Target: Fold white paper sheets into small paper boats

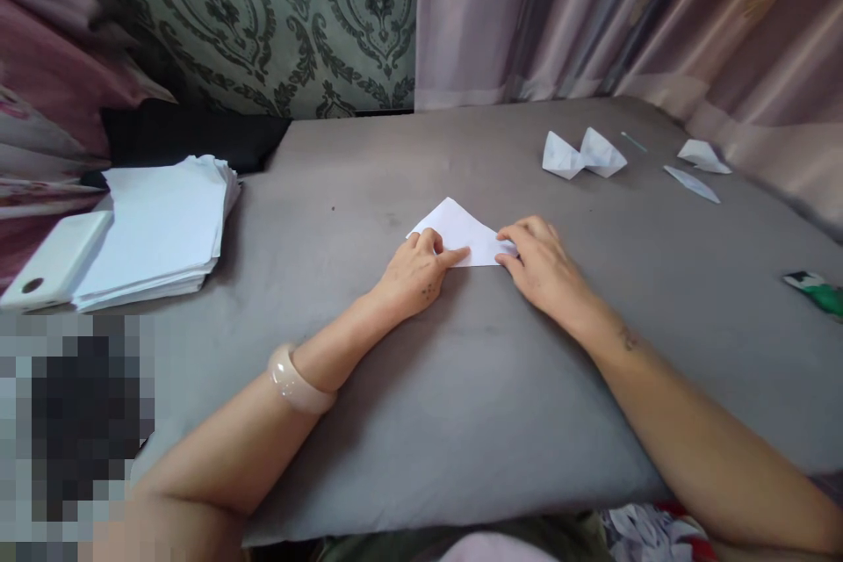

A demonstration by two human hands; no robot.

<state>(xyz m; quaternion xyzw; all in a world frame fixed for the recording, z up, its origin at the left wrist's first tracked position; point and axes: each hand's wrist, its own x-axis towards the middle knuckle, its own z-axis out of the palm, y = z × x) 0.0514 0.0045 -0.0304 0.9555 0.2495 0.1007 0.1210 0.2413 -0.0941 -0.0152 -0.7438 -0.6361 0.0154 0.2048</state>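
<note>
A white sheet of paper [454,233], folded to a low triangle, lies on the grey cloth in front of me. My left hand [420,268] rests on its left part; most fingers are curled, and one digit stretches along the lower edge, pressing the paper down. At the right corner, the thumb and fingers of my right hand [541,263] close around the paper in a pinch. The paper's left tip shows just past my left knuckles, and its right tip is partly covered by my right fingers.
A stack of white paper [164,211] sits at left beside a white box-like object [59,259] and a black cloth [198,136]. Folded paper shapes [601,152], a thin stick [633,140], and more paper pieces [691,183] lie back right. A green packet [817,291] lies far right.
</note>
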